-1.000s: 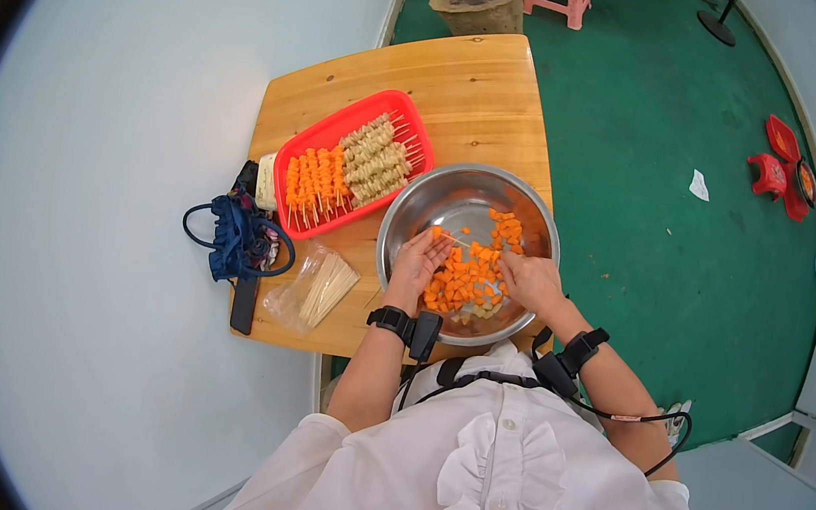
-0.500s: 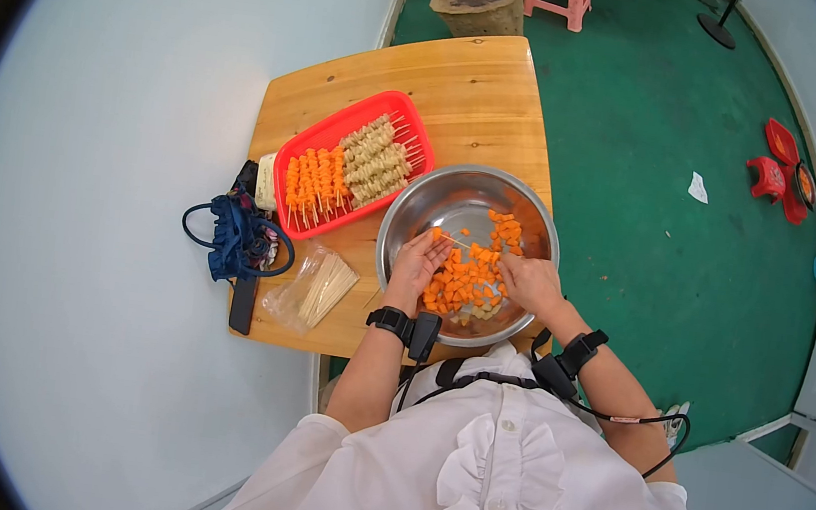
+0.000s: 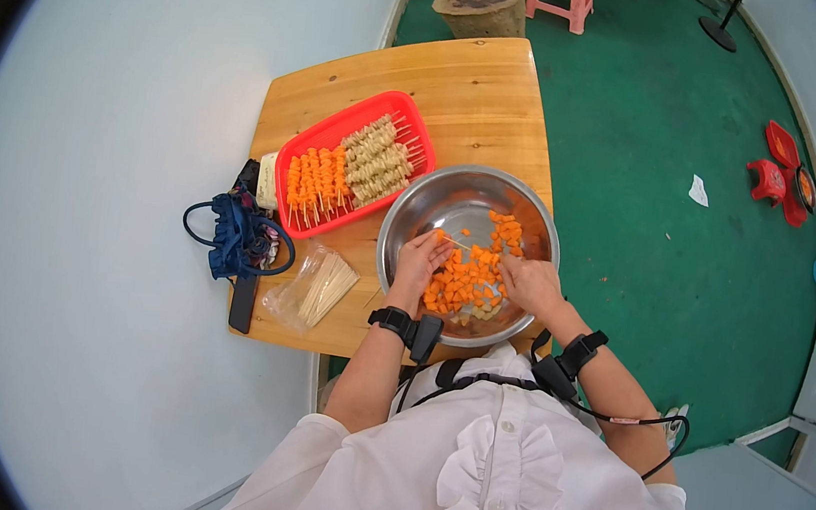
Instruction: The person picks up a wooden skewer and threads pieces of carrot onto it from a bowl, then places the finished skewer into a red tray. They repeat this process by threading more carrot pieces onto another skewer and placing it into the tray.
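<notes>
A large steel bowl (image 3: 407,202) holds many orange cubes (image 3: 460,286), with some pale pieces at its near side. Inside its left part, my left hand (image 3: 417,261) is closed with an orange piece at its fingertips. A thin wooden skewer (image 3: 457,243) runs from those fingertips toward the right. My right hand (image 3: 531,284) is over the bowl's right side, fingers pressed together at the orange cubes; what they pinch is too small to make out.
A red tray (image 3: 306,143) with orange and pale skewers lies on the wooden table (image 3: 468,81). Left of the bowl are a bag of bare skewers (image 3: 316,290), a blue handbag (image 3: 233,240) and a dark phone (image 3: 242,304). A tree stump (image 3: 482,7) stands beyond the table.
My left hand has turned slightly, its fingers closing more over the orange piece. My right hand has hardly moved.
</notes>
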Motion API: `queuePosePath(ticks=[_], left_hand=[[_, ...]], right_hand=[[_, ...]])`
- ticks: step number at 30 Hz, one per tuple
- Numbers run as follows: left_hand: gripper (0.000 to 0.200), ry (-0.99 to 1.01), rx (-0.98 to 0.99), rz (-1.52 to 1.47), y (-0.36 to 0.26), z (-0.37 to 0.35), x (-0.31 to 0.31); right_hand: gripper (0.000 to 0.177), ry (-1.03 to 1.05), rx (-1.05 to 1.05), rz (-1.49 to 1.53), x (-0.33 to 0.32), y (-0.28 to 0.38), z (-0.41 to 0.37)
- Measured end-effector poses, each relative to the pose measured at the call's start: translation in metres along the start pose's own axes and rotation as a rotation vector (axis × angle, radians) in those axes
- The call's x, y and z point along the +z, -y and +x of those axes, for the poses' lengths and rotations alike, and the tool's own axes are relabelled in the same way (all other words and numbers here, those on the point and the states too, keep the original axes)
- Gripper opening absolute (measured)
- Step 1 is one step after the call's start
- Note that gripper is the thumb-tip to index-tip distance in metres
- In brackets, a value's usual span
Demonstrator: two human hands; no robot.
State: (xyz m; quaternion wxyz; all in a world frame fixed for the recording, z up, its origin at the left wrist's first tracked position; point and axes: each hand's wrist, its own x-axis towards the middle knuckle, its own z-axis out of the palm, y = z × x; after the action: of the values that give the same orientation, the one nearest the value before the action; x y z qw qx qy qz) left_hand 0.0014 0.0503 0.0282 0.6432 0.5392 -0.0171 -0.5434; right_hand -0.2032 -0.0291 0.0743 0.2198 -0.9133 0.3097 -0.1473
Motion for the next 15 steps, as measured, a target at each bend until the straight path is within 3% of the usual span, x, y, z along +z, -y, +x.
queuePosePath(ticks=[9, 15], left_hand=[[0.027, -0.036, 0.077, 0.214, 0.0031, -0.0014, 0.0044], [0.028, -0.007, 0.086, 0.206, 0.0017, -0.0030, 0.0063]], right_hand=[[0.020, 0.064, 0.004, -0.016, -0.0009, -0.0002, 0.0009], [0.018, 0.047, 0.016, 0.032, 0.0016, -0.0038, 0.0018]])
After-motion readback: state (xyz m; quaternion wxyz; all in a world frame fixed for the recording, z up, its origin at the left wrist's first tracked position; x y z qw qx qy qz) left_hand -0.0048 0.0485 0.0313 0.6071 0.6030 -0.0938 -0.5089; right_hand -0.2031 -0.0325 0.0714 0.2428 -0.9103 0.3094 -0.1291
